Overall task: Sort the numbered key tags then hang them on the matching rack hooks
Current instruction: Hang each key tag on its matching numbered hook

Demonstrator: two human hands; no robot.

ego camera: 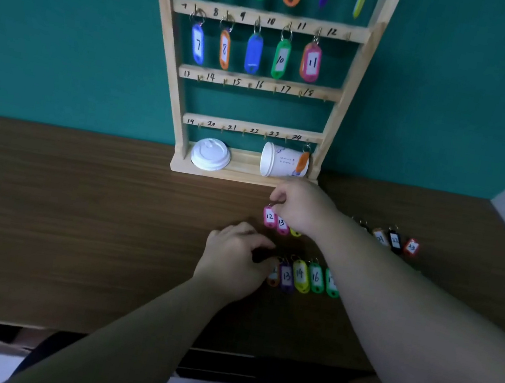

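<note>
A wooden key rack (349, 84) stands against the green wall, with numbered hooks. Tags 1 to 4 hang on top, and tags 7 (198, 44), 8, a blue one, 10 and 11 (311, 62) hang on the second rail. Hook 12 (349, 36) is bare. My right hand (303, 208) pinches the ring of the pink tag 12 (269, 217), just above the table. A second pink tag (282, 224) lies beside it. My left hand (234, 262) rests curled at the left end of a row of tags (300, 276), on something dark I cannot make out.
A white cup lid (210, 154) and a tipped paper cup (282, 162) lie on the rack's base shelf. An orange tag (303, 161) hangs on hook 24. More tags (395, 242) lie at the table's right. The wooden table (71, 228) ends near me.
</note>
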